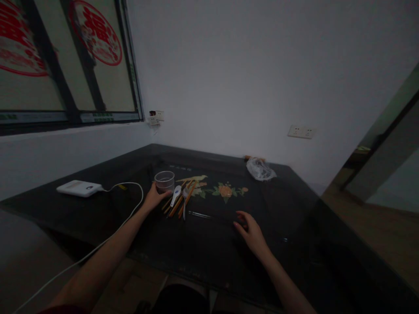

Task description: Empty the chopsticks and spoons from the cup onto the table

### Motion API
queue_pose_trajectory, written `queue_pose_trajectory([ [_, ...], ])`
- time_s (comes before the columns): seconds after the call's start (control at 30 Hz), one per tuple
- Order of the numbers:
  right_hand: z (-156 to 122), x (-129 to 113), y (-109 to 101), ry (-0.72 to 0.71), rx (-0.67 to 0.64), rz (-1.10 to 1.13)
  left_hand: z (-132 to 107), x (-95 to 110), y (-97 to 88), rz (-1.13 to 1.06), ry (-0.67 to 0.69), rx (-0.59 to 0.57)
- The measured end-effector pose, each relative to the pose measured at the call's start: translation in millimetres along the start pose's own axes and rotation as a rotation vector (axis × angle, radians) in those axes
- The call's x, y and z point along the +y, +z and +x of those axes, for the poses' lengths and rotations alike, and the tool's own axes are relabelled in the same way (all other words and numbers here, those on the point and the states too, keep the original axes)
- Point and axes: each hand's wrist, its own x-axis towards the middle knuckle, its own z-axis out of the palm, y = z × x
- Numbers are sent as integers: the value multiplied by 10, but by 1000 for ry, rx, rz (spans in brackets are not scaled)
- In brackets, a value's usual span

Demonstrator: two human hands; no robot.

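Observation:
My left hand (156, 197) is wrapped round the lower part of a clear round container (164, 178), which stands upright on the dark table. Just right of it lies a bundle of wooden chopsticks (180, 206). On top of them rest a white spoon with a blue mark (176, 195) and a metal spoon (185, 203). Over the table at the right, my right hand (250, 230) holds nothing, its fingers curved with a gap between thumb and forefinger.
A white power bank (79, 188) lies at the left, its white cable (131, 213) running toward me past my left forearm. A crumpled clear plastic bag (261, 169) sits near the back wall. The black table (209, 244) has painted flowers and a bird.

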Motion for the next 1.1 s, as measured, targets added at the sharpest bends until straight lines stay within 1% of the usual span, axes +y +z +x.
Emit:
queue_pose_trajectory([
  [0.1, 4, 1, 1, 1, 4, -4, 9, -6, 7, -4, -11, 0],
  [0.17, 7, 2, 2, -2, 11, -3, 13, 3, 12, -40, 13, 30],
  [0.23, 10, 6, 2, -4, 19, 1, 11, 31, -2, -70, 81, 122],
  [0.3, 13, 12, 3, -1, 27, 6, -4, 96, -47, -71, 193, 258],
  [0.37, 13, 16, 1, 0, 26, 17, -45, 213, -111, -48, 324, 380],
  [0.43, 13, 4, -6, 7, 20, 36, -129, 393, -160, -22, 438, 455],
  [0.47, 14, -13, -12, 15, 18, 51, -190, 504, -166, -8, 486, 470],
  [0.53, 19, -81, -31, 32, 13, 89, -353, 753, -116, -20, 558, 446],
  [0.6, 30, -200, -48, 35, 9, 129, -556, 1013, 30, -134, 601, 352],
  [0.63, 38, -276, -50, 27, 7, 149, -663, 1137, 138, -208, 595, 265],
  [0.67, 50, -357, -45, 15, 11, 171, -767, 1253, 264, -274, 561, 152],
  [0.73, 87, -519, -3, -20, 6, 249, -959, 1449, 556, -408, 429, -107],
  [0.8, 143, -646, 82, -81, -16, 330, -1118, 1589, 869, -550, 220, -371],
  [0.87, 215, -704, 197, -121, -44, 362, -1247, 1675, 1168, -670, 7, -582],
  [0.9, 254, -705, 257, -134, -53, 364, -1302, 1701, 1301, -709, -55, -646],
  [0.93, 290, -686, 315, -145, -55, 361, -1350, 1717, 1420, -752, -76, -675],
  [1.0, 344, -607, 419, -142, -44, 355, -1428, 1725, 1602, -843, -89, -668],
  [1.03, 357, -557, 464, -129, -44, 359, -1456, 1720, 1662, -878, -108, -687],
  [1.1, 351, -465, 536, -94, -71, 391, -1490, 1703, 1724, -926, -129, -728],
])
